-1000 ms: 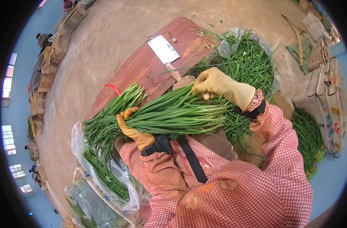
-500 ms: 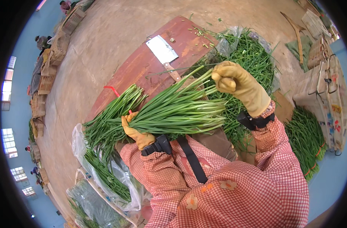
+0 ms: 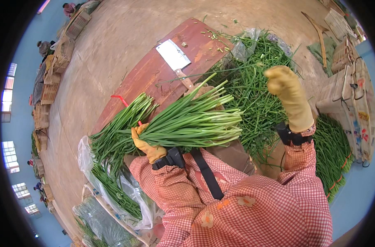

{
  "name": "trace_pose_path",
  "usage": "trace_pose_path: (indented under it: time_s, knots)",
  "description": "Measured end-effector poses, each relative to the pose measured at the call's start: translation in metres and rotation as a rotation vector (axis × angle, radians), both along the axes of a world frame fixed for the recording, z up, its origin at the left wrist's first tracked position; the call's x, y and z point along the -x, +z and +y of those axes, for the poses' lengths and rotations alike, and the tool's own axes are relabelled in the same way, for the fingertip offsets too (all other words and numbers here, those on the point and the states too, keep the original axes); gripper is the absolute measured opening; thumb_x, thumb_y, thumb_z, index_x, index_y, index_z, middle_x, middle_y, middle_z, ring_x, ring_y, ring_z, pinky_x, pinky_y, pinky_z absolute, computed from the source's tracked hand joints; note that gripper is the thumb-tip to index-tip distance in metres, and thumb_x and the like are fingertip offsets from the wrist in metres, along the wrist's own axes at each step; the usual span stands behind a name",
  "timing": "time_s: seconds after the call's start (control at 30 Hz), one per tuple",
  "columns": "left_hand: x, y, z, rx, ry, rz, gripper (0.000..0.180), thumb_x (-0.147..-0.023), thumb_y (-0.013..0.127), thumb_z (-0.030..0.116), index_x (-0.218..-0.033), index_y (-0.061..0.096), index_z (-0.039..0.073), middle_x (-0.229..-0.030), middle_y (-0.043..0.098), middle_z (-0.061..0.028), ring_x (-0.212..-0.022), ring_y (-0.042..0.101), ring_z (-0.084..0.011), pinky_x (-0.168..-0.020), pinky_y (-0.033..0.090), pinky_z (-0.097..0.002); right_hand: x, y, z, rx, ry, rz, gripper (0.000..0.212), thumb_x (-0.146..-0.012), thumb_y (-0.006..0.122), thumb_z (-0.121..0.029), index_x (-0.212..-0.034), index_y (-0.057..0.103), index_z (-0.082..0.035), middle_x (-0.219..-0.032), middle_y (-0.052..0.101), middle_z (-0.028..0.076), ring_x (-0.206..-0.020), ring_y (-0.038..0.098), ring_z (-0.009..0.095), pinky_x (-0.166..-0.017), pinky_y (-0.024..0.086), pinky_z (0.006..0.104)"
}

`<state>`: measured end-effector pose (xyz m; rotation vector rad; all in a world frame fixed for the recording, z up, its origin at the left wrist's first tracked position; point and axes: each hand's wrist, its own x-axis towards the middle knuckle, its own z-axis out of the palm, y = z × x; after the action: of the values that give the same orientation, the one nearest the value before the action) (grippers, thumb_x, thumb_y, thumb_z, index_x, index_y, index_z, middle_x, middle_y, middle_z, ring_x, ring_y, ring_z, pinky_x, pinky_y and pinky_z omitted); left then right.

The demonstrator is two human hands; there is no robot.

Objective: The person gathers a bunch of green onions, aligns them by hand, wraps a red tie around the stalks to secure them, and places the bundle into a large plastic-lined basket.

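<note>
My left hand point(image 3: 148, 146), in a yellow work glove, is closed around a thick bunch of chives point(image 3: 200, 119) lying across my lap, pale ends to the right. A second bunch of chives point(image 3: 126, 113) with a red tie point(image 3: 121, 99) lies left of it, partly under the leaves. My gloved right hand point(image 3: 288, 94) is raised with curled fingers above a loose heap of chives point(image 3: 257, 90). One long stalk point(image 3: 220, 71) stretches right up to its blurred fingertips. Whether they pinch it is hidden by the blur.
A cleaver point(image 3: 175, 57) lies on the reddish board point(image 3: 142, 74) ahead, near cut bits. Left are chives in clear plastic point(image 3: 117, 189). Right are tied chives point(image 3: 335, 156), a large carton point(image 3: 339, 94) and a wooden stick point(image 3: 321, 41). Boxes point(image 3: 54, 74) line the left wall.
My right hand has moved right and away from the held bunch, over the heap; a long stalk now reaches farther right. My left hand and its bunch have barely moved.
</note>
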<state>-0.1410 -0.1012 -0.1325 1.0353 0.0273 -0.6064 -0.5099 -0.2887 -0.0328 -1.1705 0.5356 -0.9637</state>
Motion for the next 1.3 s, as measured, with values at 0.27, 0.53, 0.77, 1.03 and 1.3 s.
trace_pose_path:
  time_s: [0.27,0.53,0.77,1.03,1.3]
  knots:
    - [-0.006,-0.008,0.0,0.077,-0.065,0.146,0.034,-0.098,0.058,0.041,-0.071,0.057,0.02,-0.07,0.06,0.0042,-0.061,0.056,-0.0129,-0.057,0.046,-0.0305,-0.05,-0.037,0.007,1.16,0.15,0.716,0.032,-0.076,0.079,-0.012,-0.106,0.075,-0.021,-0.144,0.054,0.003,-0.138,0.044,0.034,-0.106,0.046,0.0491]
    - [-0.004,-0.004,0.001,0.028,-0.08,0.089,0.03,-0.101,0.053,0.037,-0.078,0.055,0.018,-0.072,0.054,0.0064,-0.065,0.053,-0.0099,-0.061,0.045,-0.0271,-0.079,-0.067,-0.017,1.158,0.156,0.515,0.03,-0.07,0.079,-0.017,-0.099,0.073,-0.014,-0.139,0.057,0.007,-0.131,0.049,0.039,-0.1,0.05,0.0496]
    - [-0.015,-0.015,0.009,0.097,-0.104,0.019,0.023,-0.103,0.049,0.024,-0.088,0.055,0.009,-0.082,0.059,0.001,-0.073,0.055,-0.0119,-0.075,0.047,-0.0281,-0.079,-0.069,-0.01,1.254,0.098,0.561,0.021,-0.072,0.078,-0.018,-0.09,0.071,-0.011,-0.136,0.059,0.007,-0.129,0.051,0.037,-0.1,0.05,0.0485]
    - [-0.036,-0.037,0.024,0.478,-0.344,0.153,0.034,-0.107,0.039,0.025,-0.099,0.062,0.001,-0.092,0.065,-0.0055,-0.084,0.062,-0.0167,-0.09,0.051,-0.032,-0.057,-0.078,-0.004,1.283,0.025,0.737,0.01,-0.077,0.073,-0.01,-0.077,0.063,-0.008,-0.126,0.065,0.009,-0.125,0.057,0.03,-0.095,0.051,0.0451]
    - [-0.042,-0.051,0.027,0.42,-0.289,0.079,0.036,-0.108,0.037,0.027,-0.1,0.061,0.001,-0.09,0.067,-0.0071,-0.084,0.063,-0.0171,-0.088,0.053,-0.0319,-0.013,-0.069,-0.004,0.058,0.247,0.998,0.06,-0.094,0.058,-0.058,-0.117,0.067,-0.003,-0.113,0.071,0.013,-0.106,0.066,0.032,-0.086,0.055,0.0401]
